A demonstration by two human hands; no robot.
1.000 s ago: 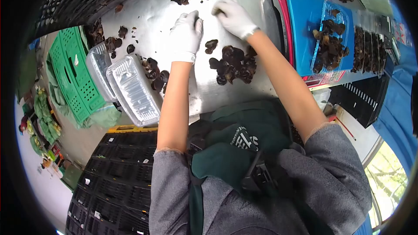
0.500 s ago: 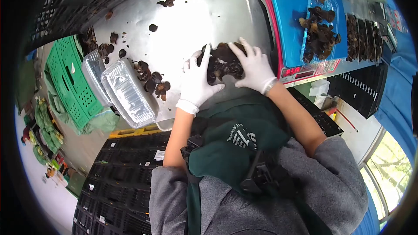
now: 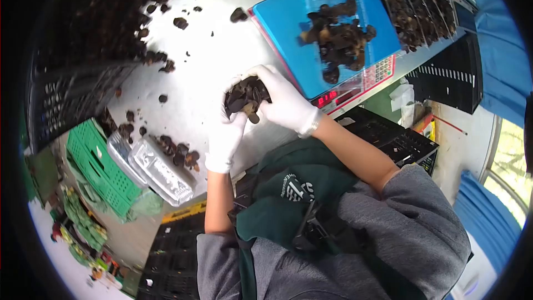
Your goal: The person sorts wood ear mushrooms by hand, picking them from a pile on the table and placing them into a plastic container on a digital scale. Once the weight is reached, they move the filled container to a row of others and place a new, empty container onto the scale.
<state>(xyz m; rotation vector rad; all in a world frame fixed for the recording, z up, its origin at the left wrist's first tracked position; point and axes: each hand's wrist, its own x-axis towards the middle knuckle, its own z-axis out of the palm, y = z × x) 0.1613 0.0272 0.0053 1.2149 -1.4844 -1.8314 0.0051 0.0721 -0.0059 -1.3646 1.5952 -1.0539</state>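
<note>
You stand at a steel table (image 3: 222,33) scattered with dark, wrinkled mushrooms. On it sits the landmark, a blue scale (image 3: 300,39) whose platform carries a clear tray of mushrooms (image 3: 336,39), set there so its weight reads on the red display. A black crate (image 3: 78,39) sits on the far side of the table from the scale. Empty clear trays (image 3: 158,169) lie on the table's near corner, away from the scale. Just beside the scale, your left hand (image 3: 227,133) and right hand (image 3: 286,103), both in white gloves, cup together around a handful of mushrooms (image 3: 244,97), fingers curled so none spill.
</note>
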